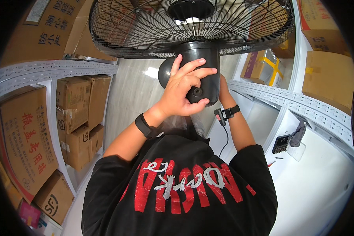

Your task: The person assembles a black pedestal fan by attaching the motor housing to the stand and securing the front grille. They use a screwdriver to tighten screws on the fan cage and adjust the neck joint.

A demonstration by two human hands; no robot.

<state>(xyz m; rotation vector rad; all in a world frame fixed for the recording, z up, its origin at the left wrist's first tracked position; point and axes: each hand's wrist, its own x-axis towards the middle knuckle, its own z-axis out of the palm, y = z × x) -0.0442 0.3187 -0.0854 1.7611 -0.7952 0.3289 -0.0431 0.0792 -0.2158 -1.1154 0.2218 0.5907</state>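
Note:
A large black fan with a wire guard [124,37] fills the top of the head view. Its black motor housing [210,84] points toward me, with a round socket-like knob at its rear. My left hand [179,88] lies over the housing, its fingers spread across the top and the thumb along the lower back edge, gripping it. On the housing's right side is my right hand [224,88], mostly hidden behind it; its fingers do not show. A rounded black part [164,74] sticks out left of the housing, partly covered by my left hand.
Metal shelves [51,70] with cardboard boxes [72,104] stand on the left. More shelving [299,96] on the right carries a taped box [263,69] and a large carton [326,78]. A small black item [281,144] lies on a white surface [306,177] at right.

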